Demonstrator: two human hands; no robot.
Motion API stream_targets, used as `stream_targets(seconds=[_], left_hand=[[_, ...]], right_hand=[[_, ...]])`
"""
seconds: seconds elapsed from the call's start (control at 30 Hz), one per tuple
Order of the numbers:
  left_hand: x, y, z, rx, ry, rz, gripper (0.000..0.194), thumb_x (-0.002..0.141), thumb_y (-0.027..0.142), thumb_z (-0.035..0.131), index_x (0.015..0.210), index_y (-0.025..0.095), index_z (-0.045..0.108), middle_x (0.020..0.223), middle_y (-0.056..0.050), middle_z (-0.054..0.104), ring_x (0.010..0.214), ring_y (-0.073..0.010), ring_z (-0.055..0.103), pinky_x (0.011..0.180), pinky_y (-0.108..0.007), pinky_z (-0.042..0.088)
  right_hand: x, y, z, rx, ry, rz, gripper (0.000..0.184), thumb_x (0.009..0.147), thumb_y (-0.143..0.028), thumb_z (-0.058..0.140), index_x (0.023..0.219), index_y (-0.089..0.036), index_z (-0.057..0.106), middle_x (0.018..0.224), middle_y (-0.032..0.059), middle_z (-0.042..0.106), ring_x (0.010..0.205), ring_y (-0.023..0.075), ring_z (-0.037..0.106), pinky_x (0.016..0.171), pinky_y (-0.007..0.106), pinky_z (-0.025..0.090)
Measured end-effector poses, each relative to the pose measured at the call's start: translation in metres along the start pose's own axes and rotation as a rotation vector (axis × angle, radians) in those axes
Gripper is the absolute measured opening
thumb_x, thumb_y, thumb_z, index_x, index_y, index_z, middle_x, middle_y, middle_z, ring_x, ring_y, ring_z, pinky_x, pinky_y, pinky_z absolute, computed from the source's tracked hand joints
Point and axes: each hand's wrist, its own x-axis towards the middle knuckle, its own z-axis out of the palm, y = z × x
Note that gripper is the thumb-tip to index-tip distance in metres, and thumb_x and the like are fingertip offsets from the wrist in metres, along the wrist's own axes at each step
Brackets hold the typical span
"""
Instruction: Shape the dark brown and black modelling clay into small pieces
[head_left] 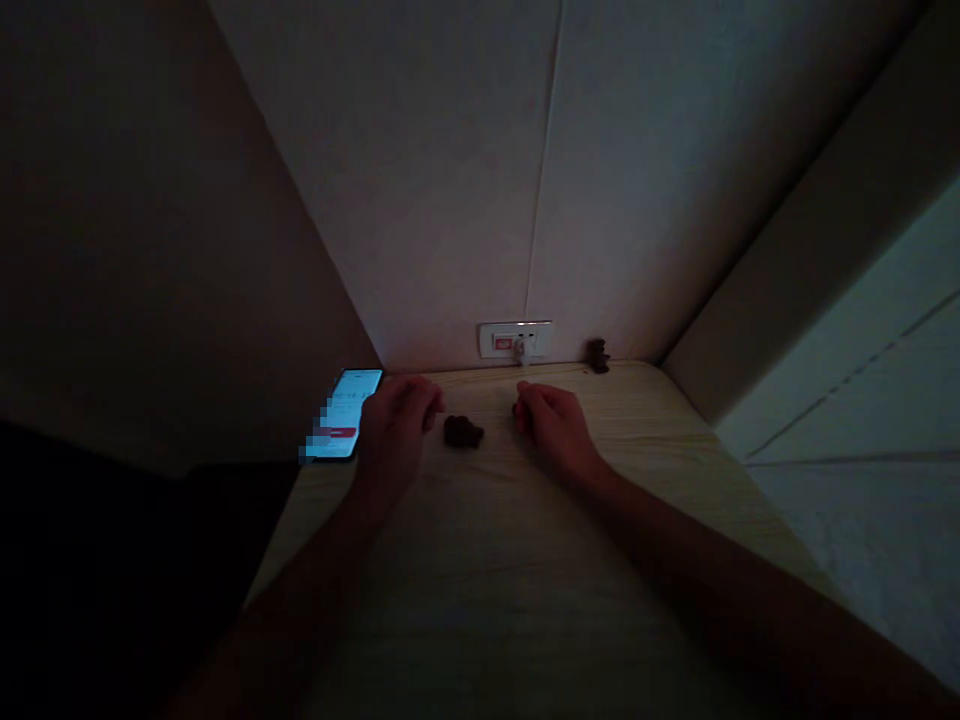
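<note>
- The dark lump (463, 432) lies on the wooden table (480, 560), between the two hands; I take it as the clock's centre.
- Its long axis seems to run from 10 to 4 o'clock; which end is the front, I cannot tell.
- At 10 o'clock, the left hand (396, 415) has curled fingers; I cannot tell if something is inside.
- At 3 o'clock, the right hand (556, 422) is clenched, with something dark at the fingertips, perhaps grasped.
- The work looks underway: a similar dark figure (598, 356) stands at 2 o'clock by the wall; the lump lies unheld. How much remains, I cannot judge.
</note>
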Motion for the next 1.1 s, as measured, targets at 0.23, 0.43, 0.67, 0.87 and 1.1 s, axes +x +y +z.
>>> stream_targets(seconds=[0.23,0.43,0.67,0.87,1.1], left_hand=[[-0.028,-0.029,-0.002,0.545,-0.245,0.276,0.037,0.088,0.028,0.068,0.123,0.019,0.064,0.126,-0.012,0.065,0.121,-0.0292,0.061,0.108,-0.049,0.049],[-0.032,-0.052,0.005,0.595,-0.32,0.318,0.05,0.093,0.03,0.066,0.141,0.019,0.056,0.137,-0.015,0.059,0.129,-0.0314,0.056,0.114,-0.053,0.045],[-0.031,-0.057,0.006,0.63,-0.302,0.348,0.038,0.095,0.025,0.059,0.132,0.017,0.061,0.127,-0.014,0.063,0.121,-0.0291,0.061,0.111,-0.049,0.049],[-0.029,-0.059,0.007,0.644,-0.288,0.352,0.036,0.095,0.031,0.058,0.129,0.019,0.062,0.125,-0.013,0.064,0.118,-0.0302,0.063,0.108,-0.051,0.051],[-0.028,-0.061,0.008,0.648,-0.278,0.372,0.035,0.094,0.031,0.059,0.127,0.018,0.062,0.123,-0.014,0.065,0.115,-0.031,0.064,0.105,-0.05,0.052]], right_hand=[[-0.026,0.009,0.006,-0.086,-0.013,-0.183,0.042,0.094,-0.049,0.056,0.066,-0.019,0.064,0.056,-0.0001,0.056,0.056,0.0152,0.052,0.055,0.028,0.036],[-0.014,0.013,-0.02,-0.028,0.226,-0.212,0.046,0.098,-0.048,0.05,0.061,-0.021,0.056,0.053,-0.0013,0.048,0.052,0.0148,0.046,0.053,0.029,0.035],[0.015,0.019,-0.037,-0.103,0.445,-0.221,0.026,0.092,-0.041,0.052,0.08,-0.02,0.062,0.072,0.0029,0.063,0.068,0.0187,0.058,0.063,0.03,0.046],[0.054,0.025,-0.092,-0.292,0.572,-0.144,0.042,0.076,-0.034,0.073,0.112,-0.017,0.059,0.112,0.0158,0.069,0.092,0.0254,0.064,0.085,0.039,0.05],[0.09,0.053,-0.136,-0.351,0.396,-0.061,0.036,0.068,-0.019,0.078,0.1,-0.019,0.063,0.102,0.0125,0.074,0.09,0.0246,0.07,0.084,0.038,0.054]])
